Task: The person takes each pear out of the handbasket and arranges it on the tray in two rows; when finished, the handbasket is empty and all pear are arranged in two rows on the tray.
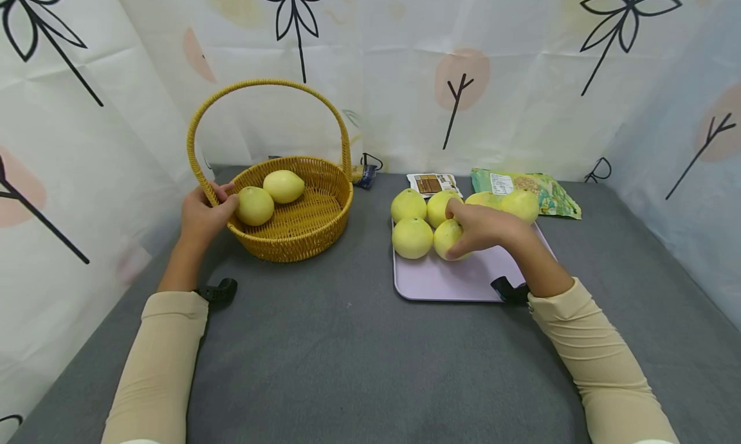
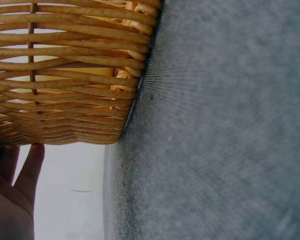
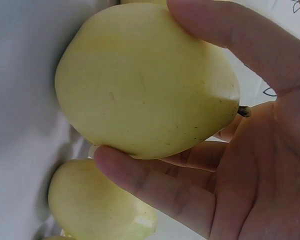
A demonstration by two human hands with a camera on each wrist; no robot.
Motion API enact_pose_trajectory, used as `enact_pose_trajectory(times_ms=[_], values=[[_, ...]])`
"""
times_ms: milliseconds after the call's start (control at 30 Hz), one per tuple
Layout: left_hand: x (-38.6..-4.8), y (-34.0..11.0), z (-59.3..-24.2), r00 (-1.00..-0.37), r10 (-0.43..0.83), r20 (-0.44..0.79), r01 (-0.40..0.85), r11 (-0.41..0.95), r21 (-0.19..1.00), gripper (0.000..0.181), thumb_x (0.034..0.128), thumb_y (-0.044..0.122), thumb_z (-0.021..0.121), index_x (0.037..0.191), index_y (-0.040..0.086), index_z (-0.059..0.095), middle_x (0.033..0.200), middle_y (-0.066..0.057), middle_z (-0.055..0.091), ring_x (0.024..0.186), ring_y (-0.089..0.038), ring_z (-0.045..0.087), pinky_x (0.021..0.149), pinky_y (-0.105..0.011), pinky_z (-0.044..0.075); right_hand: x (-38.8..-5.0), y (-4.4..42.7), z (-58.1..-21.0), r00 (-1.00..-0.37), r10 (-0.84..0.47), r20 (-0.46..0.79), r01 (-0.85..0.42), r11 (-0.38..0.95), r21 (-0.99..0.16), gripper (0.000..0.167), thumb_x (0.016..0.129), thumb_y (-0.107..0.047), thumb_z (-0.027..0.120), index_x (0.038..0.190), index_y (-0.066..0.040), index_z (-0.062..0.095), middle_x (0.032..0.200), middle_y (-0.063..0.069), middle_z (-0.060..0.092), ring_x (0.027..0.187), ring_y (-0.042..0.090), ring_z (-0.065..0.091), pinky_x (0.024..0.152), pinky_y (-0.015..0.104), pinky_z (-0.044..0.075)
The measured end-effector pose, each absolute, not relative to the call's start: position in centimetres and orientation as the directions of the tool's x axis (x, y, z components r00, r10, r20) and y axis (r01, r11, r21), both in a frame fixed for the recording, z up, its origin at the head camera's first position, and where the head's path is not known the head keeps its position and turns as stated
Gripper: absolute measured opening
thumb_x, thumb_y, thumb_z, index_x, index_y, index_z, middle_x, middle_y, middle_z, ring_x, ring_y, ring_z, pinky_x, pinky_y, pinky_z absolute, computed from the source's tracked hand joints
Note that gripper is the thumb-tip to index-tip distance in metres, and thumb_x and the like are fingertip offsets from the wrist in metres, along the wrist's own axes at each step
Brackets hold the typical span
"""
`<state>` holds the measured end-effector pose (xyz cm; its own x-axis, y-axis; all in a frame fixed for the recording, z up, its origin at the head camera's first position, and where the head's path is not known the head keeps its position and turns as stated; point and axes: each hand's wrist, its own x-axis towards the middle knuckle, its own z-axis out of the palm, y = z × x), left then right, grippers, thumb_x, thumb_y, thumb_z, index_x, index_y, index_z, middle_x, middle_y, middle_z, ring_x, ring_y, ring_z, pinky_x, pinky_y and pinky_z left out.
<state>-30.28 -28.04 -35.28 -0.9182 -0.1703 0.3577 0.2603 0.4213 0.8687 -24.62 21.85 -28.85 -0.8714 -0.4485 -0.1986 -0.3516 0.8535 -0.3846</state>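
A yellow woven basket (image 1: 289, 238) with a tall arched handle (image 1: 266, 82) stands at the left. Two pale yellow-green pears (image 1: 255, 206) lie inside it. My left hand (image 1: 204, 217) grips its left side where the handle meets the rim; the left wrist view shows only part of that hand (image 2: 12, 200) against the weave. On the right, a lilac tray (image 1: 446, 283) bears several pears (image 1: 412, 238). My right hand (image 1: 489, 228) holds a front pear (image 3: 145, 85) there, thumb on one side and fingers on the other, its stem toward the palm.
Behind the tray lie a green packet (image 1: 556, 196) and a small brown-and-white packet (image 1: 431, 184). A dark blue packet (image 1: 366, 176) sits partly behind the basket. A patterned white curtain (image 1: 393, 77) hangs at the back of the grey table (image 1: 324, 347).
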Motion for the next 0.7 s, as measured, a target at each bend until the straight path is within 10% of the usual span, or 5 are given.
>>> enact_pose_trajectory(times_ms=[500, 700], values=[[-30.32, -27.68, -34.87, -0.916, -0.188, 0.356, 0.264, 0.386, 0.884, 0.021, 0.0925, 0.011, 0.064, 0.089, -0.007, 0.053, 0.093, 0.007, 0.068, 0.124, -0.032, 0.059, 0.068, -0.017, 0.048, -25.12, 22.22, -29.01, -0.884, -0.445, -0.140, -0.375, 0.856, -0.355, 0.063, 0.075, -0.026, 0.089, 0.116, -0.001, 0.049, 0.088, 0.009, 0.057, 0.081, 0.025, 0.051, 0.072, 0.039, 0.041], [-30.34, -27.71, -35.01, -0.916, -0.194, 0.350, 0.251, 0.404, 0.880, 0.022, 0.0927, 0.013, 0.065, 0.090, -0.006, 0.053, 0.103, -0.003, 0.070, 0.124, -0.031, 0.059, 0.068, -0.017, 0.048, -25.01, 22.19, -29.05, -0.894, -0.425, -0.141, -0.357, 0.867, -0.348, 0.063, 0.075, -0.028, 0.089, 0.116, 0.000, 0.051, 0.094, 0.011, 0.059, 0.084, 0.027, 0.053, 0.074, 0.041, 0.042]])
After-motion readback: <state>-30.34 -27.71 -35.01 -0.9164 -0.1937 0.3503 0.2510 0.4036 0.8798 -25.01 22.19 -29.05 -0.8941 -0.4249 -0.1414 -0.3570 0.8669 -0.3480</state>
